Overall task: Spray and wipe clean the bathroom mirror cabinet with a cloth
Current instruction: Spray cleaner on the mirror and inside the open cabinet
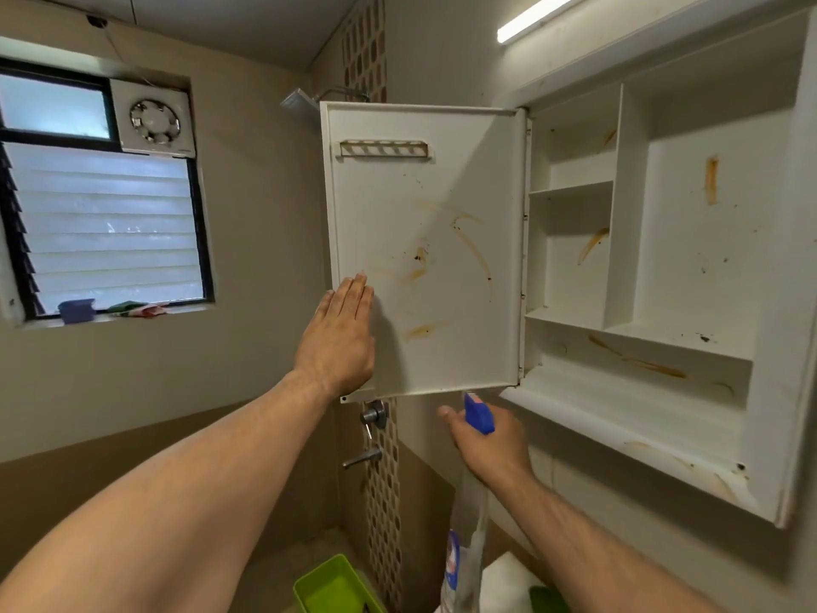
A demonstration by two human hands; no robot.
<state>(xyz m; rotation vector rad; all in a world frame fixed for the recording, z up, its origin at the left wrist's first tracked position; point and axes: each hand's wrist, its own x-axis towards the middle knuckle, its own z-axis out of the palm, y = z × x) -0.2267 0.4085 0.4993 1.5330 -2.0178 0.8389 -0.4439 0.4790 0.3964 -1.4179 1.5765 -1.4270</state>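
Mirror cabinet mounted on the wall at right, stained shelves bared, its door swung wide to the left with the dirty inner face turned this way. Left hand flat against that face near the lower free edge, fingers straight and pressed together. Right hand wrapped round the neck of the spray bottle, blue trigger head just under the door's lower hinge corner, clear body hanging down. Judged as the spraying step, barely begun: no wet sheen or drips to be made out on door or shelves. Hold the flat palm in place to stop any swing of the door under the spray. Lift the bottle clear of the bottom edge and turn the nozzle square to the panel before squeezing. Begin high, by the toothbrush rack, then mist the brown streaks at mid-door and the smear lower down, always downward, to keep runoff on ground not yet wiped. Aim well away from the bracing hand. Use short bursts; heavy ones likely to drip onto the ledge below. No cloth plainly in view; white bundle at the bottom edge possibly one, cannot tell.
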